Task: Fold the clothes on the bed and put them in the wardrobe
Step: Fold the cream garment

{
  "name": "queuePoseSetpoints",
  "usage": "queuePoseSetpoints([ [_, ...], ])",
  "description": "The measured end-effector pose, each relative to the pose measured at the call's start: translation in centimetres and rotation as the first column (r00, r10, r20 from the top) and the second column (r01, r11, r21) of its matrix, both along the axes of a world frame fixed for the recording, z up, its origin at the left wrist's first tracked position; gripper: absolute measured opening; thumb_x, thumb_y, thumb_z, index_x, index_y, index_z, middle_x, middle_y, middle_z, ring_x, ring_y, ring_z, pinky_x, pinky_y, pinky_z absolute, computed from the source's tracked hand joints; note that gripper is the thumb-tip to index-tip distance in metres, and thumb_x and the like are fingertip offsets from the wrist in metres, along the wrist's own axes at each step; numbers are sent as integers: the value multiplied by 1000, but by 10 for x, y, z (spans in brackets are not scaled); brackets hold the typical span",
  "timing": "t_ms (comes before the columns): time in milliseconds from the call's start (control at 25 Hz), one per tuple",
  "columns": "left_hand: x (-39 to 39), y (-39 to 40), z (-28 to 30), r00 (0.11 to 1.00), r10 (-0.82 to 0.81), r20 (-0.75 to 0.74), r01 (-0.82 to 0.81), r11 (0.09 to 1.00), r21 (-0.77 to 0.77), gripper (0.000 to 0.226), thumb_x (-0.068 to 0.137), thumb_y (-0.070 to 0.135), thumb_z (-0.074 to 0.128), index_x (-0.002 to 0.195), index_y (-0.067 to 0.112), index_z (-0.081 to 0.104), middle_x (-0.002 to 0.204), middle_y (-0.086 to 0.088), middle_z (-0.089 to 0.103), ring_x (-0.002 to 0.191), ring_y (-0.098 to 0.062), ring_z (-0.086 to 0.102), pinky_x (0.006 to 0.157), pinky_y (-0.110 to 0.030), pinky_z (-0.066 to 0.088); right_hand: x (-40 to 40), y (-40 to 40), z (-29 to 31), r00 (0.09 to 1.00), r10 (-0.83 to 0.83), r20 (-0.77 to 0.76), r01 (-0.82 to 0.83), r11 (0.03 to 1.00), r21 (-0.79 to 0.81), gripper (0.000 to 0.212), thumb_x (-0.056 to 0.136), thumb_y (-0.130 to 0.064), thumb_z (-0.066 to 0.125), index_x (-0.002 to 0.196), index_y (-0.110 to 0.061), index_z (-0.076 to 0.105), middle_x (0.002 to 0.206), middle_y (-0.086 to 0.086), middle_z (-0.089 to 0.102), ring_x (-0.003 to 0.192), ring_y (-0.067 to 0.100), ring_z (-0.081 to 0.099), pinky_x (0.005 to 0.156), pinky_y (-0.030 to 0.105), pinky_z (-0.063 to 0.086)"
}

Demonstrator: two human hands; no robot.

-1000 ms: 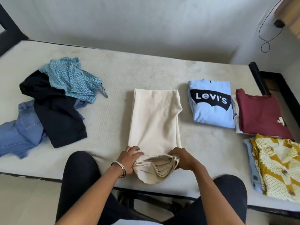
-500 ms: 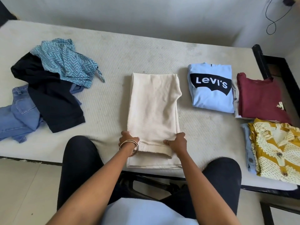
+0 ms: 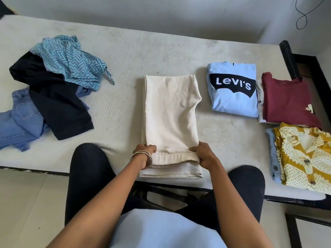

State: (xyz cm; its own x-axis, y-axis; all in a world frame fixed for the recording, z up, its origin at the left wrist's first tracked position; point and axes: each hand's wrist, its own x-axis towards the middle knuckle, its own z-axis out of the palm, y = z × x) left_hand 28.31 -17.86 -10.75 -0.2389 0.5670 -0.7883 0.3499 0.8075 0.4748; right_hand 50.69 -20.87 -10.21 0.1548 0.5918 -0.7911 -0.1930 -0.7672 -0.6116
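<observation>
Since the last second, the bunched ribbed end of the cream garment [image 3: 170,119] has been turned over and laid flat on the garment, and both hands have settled at its two ends; the view has also tipped down a little. Largest is the bed's mattress [image 3: 125,51], pale and textured, running across the whole view. On its left lies an unfolded heap: a black garment [image 3: 59,97], blue jeans [image 3: 19,122] under it, and a teal zigzag-print cloth [image 3: 71,63] on top. At the middle, near the front edge, the cream garment lies as a long folded strip. To its right sit folded pieces: a light blue Levi's T-shirt [image 3: 232,90], a maroon T-shirt [image 3: 288,101] just beside it, and a mustard patterned shirt [image 3: 304,158] nearer the front. The left hand [image 3: 146,151], bangles at the wrist, has its grip curled round the left end of the ribbed fold. The right hand [image 3: 203,154], with a ring, pinches the right end.
</observation>
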Motion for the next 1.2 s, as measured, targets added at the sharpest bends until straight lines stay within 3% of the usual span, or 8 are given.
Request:
queuePoseSetpoints([
  [120, 0, -6, -3, 999, -7, 36, 8, 1000, -30, 43, 76, 20, 68, 110, -2, 55, 98, -14, 59, 81, -29, 57, 69, -32, 46, 6, -11, -13, 952, 225, 206, -214, 974, -76, 22, 92, -7, 63, 110, -2, 52, 101, 14, 58, 81, 29, 61, 51, 34, 52],
  [280, -1, -22, -9, 936, -109, -336, 178, 967, 181, 58, 90, 41, 60, 132, 10, 35, 130, -21, 44, 120, -41, 45, 92, -47, 42, 0, -17, -24, 685, 304, 663, -247, 952, -182, 66, 89, -46, 66, 132, -9, 34, 129, 16, 46, 121, 36, 45, 90, 49, 43],
  [640, -21, -10, -6, 997, -78, 1, 78, 990, 121, 84, 83, 30, 74, 143, 22, 15, 138, -17, 45, 118, -34, 51, 97, -38, 41, 15, -11, -28, 949, 81, 306, -72, 997, -40, 66, 78, -22, 83, 123, -20, 35, 116, 6, 54, 103, 29, 59, 79, 43, 52],
  [800, -41, -11, -11, 935, -333, -121, 354, 862, 364, 70, 93, 2, 48, 133, 57, 30, 104, -11, 56, 73, -22, 56, 71, -41, 55, 27, -19, -23, 957, 151, 248, -182, 977, 109, 29, 97, -19, 58, 114, -30, 37, 107, 14, 57, 80, 26, 60, 62, 44, 58],
  [880, -48, -13, -11, 805, -552, -218, 591, 712, 379, 72, 91, 3, 52, 124, 65, 37, 124, -10, 48, 86, -22, 56, 73, -32, 55, 38, -23, -22, 899, 246, 362, -329, 925, 189, 32, 96, 2, 41, 105, -28, 47, 112, 14, 50, 76, 26, 55, 58, 42, 58],
  [960, -51, -19, -9, 611, -729, -309, 792, 563, 236, 68, 85, 40, 67, 138, 57, 27, 144, -2, 32, 103, -24, 56, 75, -34, 51, 45, -30, -25, 687, 431, 585, -601, 789, 126, 56, 85, 16, 40, 109, -34, 52, 125, 11, 40, 87, 27, 56, 59, 40, 60],
  [1080, -46, -30, -20, 83, -751, -656, 983, 170, -71, 111, 84, -9, 53, 140, 59, -14, 157, -9, -10, 133, -37, 32, 90, -44, 47, 45, -42, -34, 19, 585, 811, -841, 449, -303, 99, 80, 10, 60, 141, -55, 17, 149, 6, 9, 123, 32, 35, 82, 38, 55],
  [1200, -46, -24, -20, -107, -629, -770, 994, -39, -106, 107, 82, -15, 41, 143, 53, -17, 150, 1, -40, 144, -36, 6, 108, -55, 24, 43, -40, -27, -330, 488, 808, -824, 268, -498, 112, 80, -12, 72, 142, -62, -8, 155, 0, -14, 136, 35, 9, 97, 44, 42],
])
